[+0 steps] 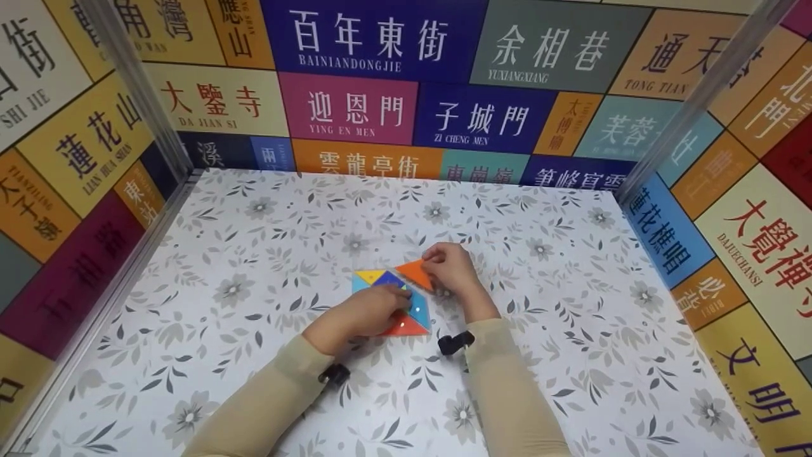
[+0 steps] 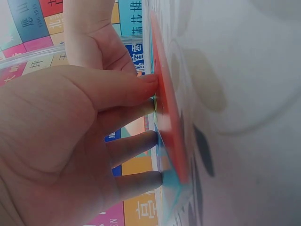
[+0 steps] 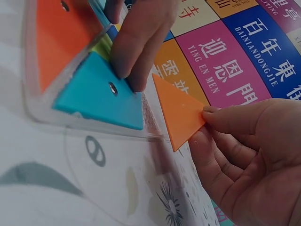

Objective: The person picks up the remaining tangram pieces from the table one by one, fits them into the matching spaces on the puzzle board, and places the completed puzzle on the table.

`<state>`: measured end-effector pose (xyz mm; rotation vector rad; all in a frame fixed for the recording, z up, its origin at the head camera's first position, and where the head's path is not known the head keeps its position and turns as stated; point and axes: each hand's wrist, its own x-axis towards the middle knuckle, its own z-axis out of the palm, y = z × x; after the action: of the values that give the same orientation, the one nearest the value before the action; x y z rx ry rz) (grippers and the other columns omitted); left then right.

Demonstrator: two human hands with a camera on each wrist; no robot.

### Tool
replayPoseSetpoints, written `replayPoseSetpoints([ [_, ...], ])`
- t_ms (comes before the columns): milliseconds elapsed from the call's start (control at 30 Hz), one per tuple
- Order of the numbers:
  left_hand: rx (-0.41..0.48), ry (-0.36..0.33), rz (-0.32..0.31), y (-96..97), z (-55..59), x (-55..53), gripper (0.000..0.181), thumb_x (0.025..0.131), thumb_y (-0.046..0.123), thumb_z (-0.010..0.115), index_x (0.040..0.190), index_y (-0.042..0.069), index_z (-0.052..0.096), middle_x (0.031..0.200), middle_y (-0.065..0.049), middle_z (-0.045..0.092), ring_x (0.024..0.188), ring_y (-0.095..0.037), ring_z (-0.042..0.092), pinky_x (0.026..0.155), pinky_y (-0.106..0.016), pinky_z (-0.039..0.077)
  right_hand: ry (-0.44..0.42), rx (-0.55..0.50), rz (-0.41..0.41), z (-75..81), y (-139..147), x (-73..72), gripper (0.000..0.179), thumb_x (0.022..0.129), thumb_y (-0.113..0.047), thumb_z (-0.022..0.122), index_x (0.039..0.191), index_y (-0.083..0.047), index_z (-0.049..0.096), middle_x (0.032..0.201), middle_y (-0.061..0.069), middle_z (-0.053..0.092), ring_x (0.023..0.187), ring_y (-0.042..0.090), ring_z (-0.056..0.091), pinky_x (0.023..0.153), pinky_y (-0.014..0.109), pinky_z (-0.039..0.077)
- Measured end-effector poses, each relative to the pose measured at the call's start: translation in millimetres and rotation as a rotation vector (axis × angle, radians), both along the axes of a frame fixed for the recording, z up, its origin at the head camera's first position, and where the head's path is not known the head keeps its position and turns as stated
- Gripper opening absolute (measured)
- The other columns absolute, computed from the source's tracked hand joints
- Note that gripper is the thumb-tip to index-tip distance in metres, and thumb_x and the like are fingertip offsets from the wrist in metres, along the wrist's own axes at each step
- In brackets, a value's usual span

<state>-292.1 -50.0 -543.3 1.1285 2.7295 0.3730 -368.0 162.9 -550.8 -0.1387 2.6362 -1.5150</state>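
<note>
My right hand (image 1: 457, 273) pinches an orange triangle tangram piece (image 3: 181, 112) by one corner between thumb and fingers. The piece is tilted up beside a clear tangram tray (image 3: 162, 135), at its upper right corner in the head view. In the tray lie a light blue triangle (image 3: 106, 96), a red-orange triangle (image 1: 409, 328), a yellow piece (image 1: 368, 275) and a dark blue piece (image 1: 389, 278). My left hand (image 1: 368, 310) rests over the tray and hides part of it. Its extended fingertips touch the pieces, and its thumb (image 2: 143, 84) touches the red-orange triangle.
The tray lies on a white table (image 1: 266, 355) with a grey flower and leaf print. Coloured panels (image 1: 355, 108) with street-name lettering stand at the back and both sides. Each wrist wears a black camera mount (image 1: 455, 343).
</note>
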Motion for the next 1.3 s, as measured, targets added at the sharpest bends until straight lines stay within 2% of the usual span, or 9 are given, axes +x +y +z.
replayPoseSetpoints([
  [167, -0.009, -0.007, 0.009, -0.2, -0.2, 0.0, 0.034, 0.103, 0.01, 0.062, 0.135, 0.011, 0.073, 0.154, -0.007, 0.062, 0.142, -0.026, 0.059, 0.12, -0.042, 0.047, 0.003, 0.012, 0.004, -0.3, -2.5, 0.6, 0.007, 0.091, -0.006, 0.076, 0.098, -0.005, 0.075, 0.087, 0.006, 0.074, 0.069, 0.013, 0.064, 0.063, 0.023, 0.052],
  [400, 0.015, 0.021, -0.013, -0.6, -1.6, -1.2, 0.025, 0.104, 0.009, 0.061, 0.123, 0.01, 0.077, 0.15, -0.009, 0.065, 0.139, -0.026, 0.062, 0.117, -0.042, 0.05, -0.006, -0.002, -0.008, -1.2, -5.6, 1.5, 0.005, 0.089, -0.005, 0.076, 0.094, -0.006, 0.075, 0.085, 0.005, 0.073, 0.069, 0.013, 0.063, 0.06, 0.023, 0.052],
  [633, 0.013, 0.018, -0.007, -0.6, -2.8, -1.9, 0.026, 0.105, 0.011, 0.061, 0.126, 0.011, 0.076, 0.151, -0.008, 0.065, 0.139, -0.027, 0.062, 0.119, -0.042, 0.048, -0.017, 0.042, 0.0, -2.4, -7.4, 1.5, 0.007, 0.09, -0.007, 0.076, 0.097, -0.006, 0.075, 0.087, 0.006, 0.072, 0.07, 0.015, 0.063, 0.06, 0.024, 0.052],
  [1133, 0.005, 0.008, 0.013, 0.5, -2.9, -0.7, 0.032, 0.104, 0.01, 0.062, 0.134, 0.011, 0.074, 0.153, -0.007, 0.063, 0.143, -0.028, 0.058, 0.121, -0.043, 0.046, 0.013, 0.119, -0.023, -3.4, -12.1, 2.0, 0.006, 0.087, -0.007, 0.075, 0.093, -0.008, 0.073, 0.084, 0.007, 0.07, 0.066, 0.017, 0.06, 0.054, 0.025, 0.049],
  [1300, 0.035, 0.043, -0.021, -0.5, -5.8, -1.5, 0.025, 0.101, 0.007, 0.064, 0.122, 0.008, 0.077, 0.147, -0.01, 0.067, 0.137, -0.03, 0.062, 0.117, -0.043, 0.05, 0.056, 0.148, -0.028, -4.4, -14.0, 2.5, 0.005, 0.085, -0.006, 0.076, 0.091, -0.007, 0.074, 0.082, 0.007, 0.07, 0.068, 0.017, 0.061, 0.056, 0.024, 0.048],
])
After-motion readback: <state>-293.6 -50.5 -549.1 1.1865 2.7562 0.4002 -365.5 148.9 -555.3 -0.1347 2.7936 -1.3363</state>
